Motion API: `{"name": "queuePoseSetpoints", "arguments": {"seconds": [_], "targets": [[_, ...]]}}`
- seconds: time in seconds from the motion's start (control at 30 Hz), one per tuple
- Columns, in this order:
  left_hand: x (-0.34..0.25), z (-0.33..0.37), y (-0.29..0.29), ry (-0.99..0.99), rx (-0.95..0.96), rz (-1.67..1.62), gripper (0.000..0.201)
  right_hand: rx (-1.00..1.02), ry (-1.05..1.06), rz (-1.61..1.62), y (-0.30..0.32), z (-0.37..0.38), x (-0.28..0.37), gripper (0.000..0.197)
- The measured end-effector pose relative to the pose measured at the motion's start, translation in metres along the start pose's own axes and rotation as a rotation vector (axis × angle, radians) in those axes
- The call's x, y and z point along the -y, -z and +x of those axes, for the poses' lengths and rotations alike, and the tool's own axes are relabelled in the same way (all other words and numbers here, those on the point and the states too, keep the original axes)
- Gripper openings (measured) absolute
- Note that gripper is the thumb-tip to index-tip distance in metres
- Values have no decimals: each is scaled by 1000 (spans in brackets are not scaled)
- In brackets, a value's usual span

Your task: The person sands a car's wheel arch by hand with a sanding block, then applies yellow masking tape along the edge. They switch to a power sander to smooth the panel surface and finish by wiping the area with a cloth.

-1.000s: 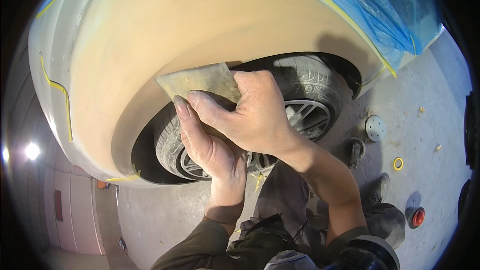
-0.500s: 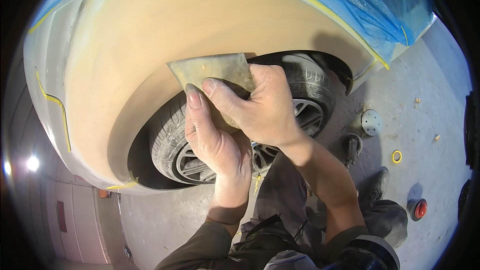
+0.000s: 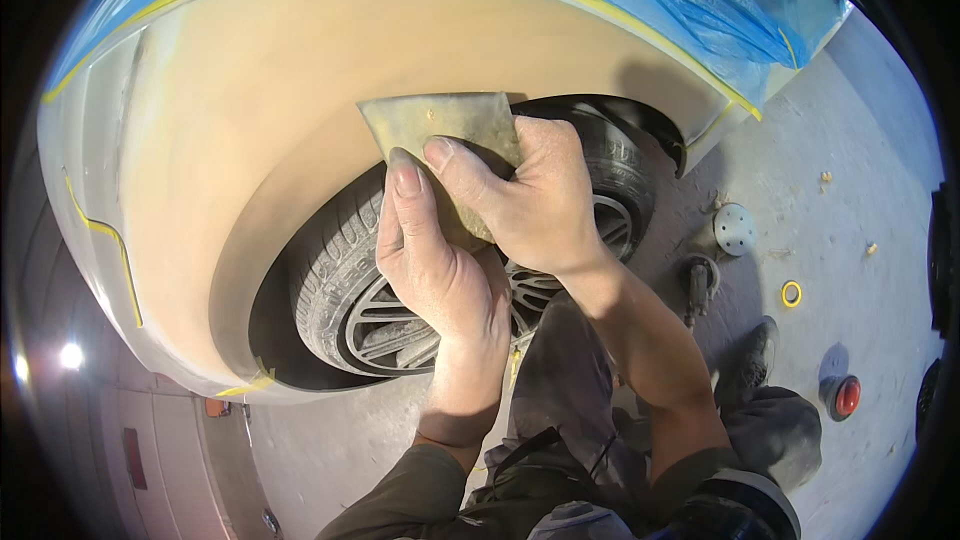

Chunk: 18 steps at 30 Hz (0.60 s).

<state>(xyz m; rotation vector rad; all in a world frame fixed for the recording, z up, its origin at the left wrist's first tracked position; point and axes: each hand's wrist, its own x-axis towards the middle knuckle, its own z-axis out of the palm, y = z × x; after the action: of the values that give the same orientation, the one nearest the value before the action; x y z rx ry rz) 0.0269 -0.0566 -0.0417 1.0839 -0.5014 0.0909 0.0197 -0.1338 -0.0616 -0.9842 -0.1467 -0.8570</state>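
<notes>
Both my hands hold a dusty, yellowish-grey sheet of sandpaper [image 3: 455, 118] in front of the upper edge of a car's wheel arch. My right hand [image 3: 545, 195] is closed on its right side, thumb across the face and fingers hidden behind. From below, my left hand [image 3: 440, 275] grips the sheet's lower left part, its fingertips upright beside my right thumb. Pale dust covers both hands. Behind them is a beige, sanded-looking body panel [image 3: 250, 90] curving round the tire [image 3: 335, 280]. Whether the sheet touches the panel, I cannot tell.
Blue masking film [image 3: 690, 0] edged with yellow tape covers the bodywork above. On the floor at right lie a holed round disc [image 3: 735, 229], a yellow tape roll [image 3: 791, 293] and a red-topped round object [image 3: 845, 397]. An air-tool-like object [image 3: 697, 287] sits near my leg.
My view has shifted slightly, so the car sits a little lower and further left. My hands and the sandpaper have moved slightly right along the arch edge, with the same grip.
</notes>
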Motion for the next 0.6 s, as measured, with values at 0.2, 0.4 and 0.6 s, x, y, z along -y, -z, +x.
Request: {"name": "queuePoseSetpoints", "arguments": {"seconds": [0.2,0.4,0.6], "targets": [[6,-1,-7,33,8,18,30,-50,42,-9,10,-1,-1,20],[11,0,-10,35,71,36,32,-80,19,13,18,-2,-5,21],[16,-3,-17,53,67,88,34,-166,69,59,23,-1,-12,19]]}}
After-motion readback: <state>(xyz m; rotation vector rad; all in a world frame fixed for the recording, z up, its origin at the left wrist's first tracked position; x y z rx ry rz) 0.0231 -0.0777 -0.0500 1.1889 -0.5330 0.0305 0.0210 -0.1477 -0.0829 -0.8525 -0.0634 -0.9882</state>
